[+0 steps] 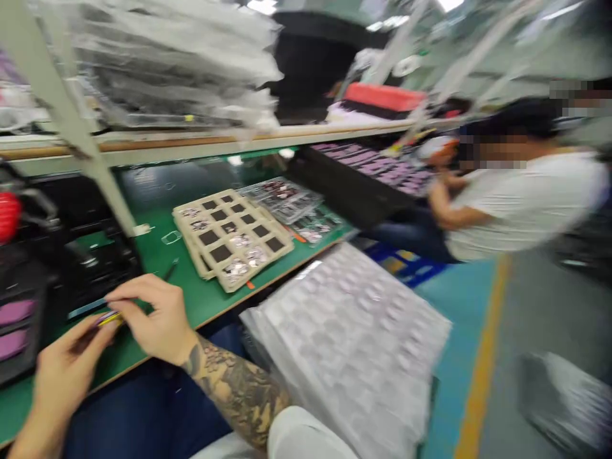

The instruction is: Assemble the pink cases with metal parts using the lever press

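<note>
At the lower left, over the front edge of the green bench, my left hand [69,366] pinches a small yellow and purple piece [109,317]. My right hand [155,315], at the end of a tattooed forearm, meets it from the right with thumb and forefinger closed at the piece's other end. A thin bluish strip [87,308] shows just behind the fingertips; whether a hand touches it is unclear. Motion blur hides the fine detail of the piece. Beyond my right hand, a beige compartment tray [191,252] holds dark squares and shiny small parts.
Behind the beige tray are clear trays [282,197] of small parts. A black tray with purple pieces [16,325] lies at far left. A bubbled white sheet stack [344,319] sits right of my forearm. A person [535,204] in a white shirt works at the right.
</note>
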The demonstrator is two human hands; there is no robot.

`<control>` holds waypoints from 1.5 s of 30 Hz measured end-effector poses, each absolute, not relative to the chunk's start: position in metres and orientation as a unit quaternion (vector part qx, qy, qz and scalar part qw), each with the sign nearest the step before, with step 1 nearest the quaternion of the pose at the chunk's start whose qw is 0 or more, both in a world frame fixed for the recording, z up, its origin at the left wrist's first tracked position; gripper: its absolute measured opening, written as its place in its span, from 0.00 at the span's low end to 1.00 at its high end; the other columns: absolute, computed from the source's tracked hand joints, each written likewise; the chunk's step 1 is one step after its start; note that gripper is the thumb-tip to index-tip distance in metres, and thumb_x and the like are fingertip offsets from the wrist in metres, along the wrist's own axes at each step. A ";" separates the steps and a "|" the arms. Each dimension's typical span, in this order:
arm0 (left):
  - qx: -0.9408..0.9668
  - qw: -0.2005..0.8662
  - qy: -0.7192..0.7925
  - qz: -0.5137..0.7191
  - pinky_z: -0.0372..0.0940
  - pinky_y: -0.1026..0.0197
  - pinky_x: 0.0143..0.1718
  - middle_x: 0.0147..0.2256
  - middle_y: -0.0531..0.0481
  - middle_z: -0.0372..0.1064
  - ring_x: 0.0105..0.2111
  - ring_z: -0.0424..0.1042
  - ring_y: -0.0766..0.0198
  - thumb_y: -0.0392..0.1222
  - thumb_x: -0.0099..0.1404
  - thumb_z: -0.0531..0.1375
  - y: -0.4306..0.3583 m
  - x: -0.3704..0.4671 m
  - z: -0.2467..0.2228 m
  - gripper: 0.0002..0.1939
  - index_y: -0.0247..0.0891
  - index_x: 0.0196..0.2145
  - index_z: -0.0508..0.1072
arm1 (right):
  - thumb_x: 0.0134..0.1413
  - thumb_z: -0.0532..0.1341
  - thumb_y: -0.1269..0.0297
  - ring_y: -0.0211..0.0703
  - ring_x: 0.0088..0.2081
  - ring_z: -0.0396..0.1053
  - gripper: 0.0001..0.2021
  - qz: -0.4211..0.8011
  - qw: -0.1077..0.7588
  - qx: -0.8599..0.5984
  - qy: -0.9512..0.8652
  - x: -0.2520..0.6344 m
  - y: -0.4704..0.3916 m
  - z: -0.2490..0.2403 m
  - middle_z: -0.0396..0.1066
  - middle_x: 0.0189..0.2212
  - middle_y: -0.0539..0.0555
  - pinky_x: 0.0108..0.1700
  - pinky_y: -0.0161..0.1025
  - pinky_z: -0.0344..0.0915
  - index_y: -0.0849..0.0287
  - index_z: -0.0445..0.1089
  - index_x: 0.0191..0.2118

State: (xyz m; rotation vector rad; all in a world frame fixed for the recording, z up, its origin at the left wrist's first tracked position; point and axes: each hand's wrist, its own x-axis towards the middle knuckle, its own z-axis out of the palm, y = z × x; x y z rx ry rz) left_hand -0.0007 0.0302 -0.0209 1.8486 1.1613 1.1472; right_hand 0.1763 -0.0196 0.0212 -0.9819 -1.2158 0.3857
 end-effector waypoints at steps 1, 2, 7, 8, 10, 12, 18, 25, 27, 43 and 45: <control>0.710 0.349 0.445 0.421 0.77 0.52 0.28 0.30 0.48 0.83 0.27 0.80 0.49 0.70 0.62 0.72 0.029 -0.001 -0.018 0.25 0.44 0.38 0.85 | 0.72 0.69 0.62 0.43 0.46 0.83 0.06 0.186 0.689 -0.440 -0.544 0.170 -0.020 0.011 0.87 0.42 0.51 0.59 0.43 0.79 0.52 0.85 0.42; 0.715 0.367 0.440 0.400 0.78 0.52 0.34 0.35 0.45 0.84 0.32 0.82 0.50 0.68 0.67 0.69 0.029 -0.001 -0.016 0.24 0.42 0.38 0.85 | 0.71 0.69 0.64 0.45 0.46 0.82 0.05 0.205 0.682 -0.442 -0.546 0.166 -0.018 0.002 0.86 0.40 0.52 0.58 0.44 0.78 0.52 0.85 0.42; 0.737 0.404 0.430 0.330 0.69 0.59 0.39 0.33 0.49 0.74 0.34 0.72 0.59 0.54 0.78 0.64 0.033 0.005 -0.014 0.18 0.38 0.35 0.81 | 0.71 0.68 0.68 0.45 0.44 0.79 0.06 0.293 0.647 -0.456 -0.536 0.167 -0.001 -0.021 0.83 0.40 0.52 0.51 0.44 0.76 0.51 0.84 0.42; 0.736 0.410 0.427 0.329 0.66 0.59 0.38 0.33 0.50 0.72 0.34 0.70 0.61 0.53 0.78 0.64 0.033 0.006 -0.013 0.17 0.38 0.36 0.81 | 0.71 0.68 0.67 0.45 0.44 0.79 0.06 0.301 0.643 -0.464 -0.530 0.168 -0.001 -0.022 0.83 0.40 0.52 0.51 0.44 0.76 0.51 0.84 0.42; 0.734 0.426 0.414 0.329 0.63 0.60 0.37 0.33 0.51 0.70 0.33 0.67 0.61 0.51 0.80 0.62 0.031 0.005 -0.011 0.16 0.38 0.38 0.80 | 0.71 0.69 0.65 0.45 0.44 0.79 0.04 0.310 0.644 -0.481 -0.507 0.170 -0.003 -0.023 0.81 0.40 0.53 0.50 0.44 0.76 0.51 0.83 0.42; 0.729 0.439 0.405 0.333 0.61 0.59 0.37 0.33 0.51 0.69 0.34 0.66 0.61 0.50 0.81 0.62 0.028 0.005 -0.010 0.15 0.38 0.40 0.80 | 0.70 0.70 0.63 0.45 0.43 0.78 0.03 0.321 0.649 -0.494 -0.482 0.172 -0.007 -0.023 0.81 0.40 0.53 0.49 0.43 0.77 0.52 0.83 0.42; 0.728 0.460 0.388 0.328 0.61 0.58 0.38 0.33 0.50 0.68 0.34 0.67 0.60 0.51 0.83 0.61 0.026 0.006 -0.008 0.16 0.39 0.40 0.80 | 0.68 0.73 0.62 0.46 0.42 0.78 0.02 0.330 0.647 -0.505 -0.466 0.176 -0.009 -0.025 0.80 0.38 0.54 0.46 0.43 0.78 0.52 0.84 0.41; 0.722 0.479 0.376 0.328 0.61 0.58 0.37 0.33 0.51 0.69 0.33 0.67 0.60 0.48 0.82 0.62 0.026 0.005 -0.006 0.13 0.40 0.42 0.81 | 0.68 0.72 0.64 0.46 0.42 0.79 0.03 0.345 0.640 -0.507 -0.462 0.179 -0.010 -0.021 0.81 0.40 0.54 0.46 0.44 0.80 0.50 0.86 0.45; 0.710 0.489 0.380 0.336 0.61 0.59 0.37 0.33 0.51 0.70 0.33 0.67 0.61 0.48 0.82 0.62 0.025 0.006 -0.007 0.14 0.40 0.39 0.79 | 0.68 0.72 0.64 0.46 0.42 0.79 0.04 0.335 0.627 -0.505 -0.490 0.180 -0.010 -0.020 0.81 0.39 0.55 0.45 0.45 0.80 0.50 0.87 0.44; 0.609 0.556 0.399 0.401 0.67 0.61 0.37 0.37 0.49 0.74 0.35 0.71 0.61 0.52 0.82 0.62 0.025 -0.002 -0.019 0.15 0.40 0.45 0.82 | 0.72 0.65 0.72 0.54 0.57 0.80 0.28 0.236 0.510 -0.481 -0.672 0.173 -0.016 -0.019 0.78 0.57 0.58 0.60 0.53 0.82 0.38 0.71 0.71; 0.618 0.555 0.392 0.395 0.68 0.61 0.38 0.37 0.49 0.74 0.35 0.72 0.61 0.51 0.82 0.62 0.025 -0.003 -0.017 0.13 0.40 0.46 0.82 | 0.73 0.64 0.74 0.54 0.56 0.80 0.30 0.220 0.504 -0.481 -0.682 0.172 -0.018 -0.020 0.77 0.57 0.59 0.59 0.53 0.83 0.38 0.70 0.73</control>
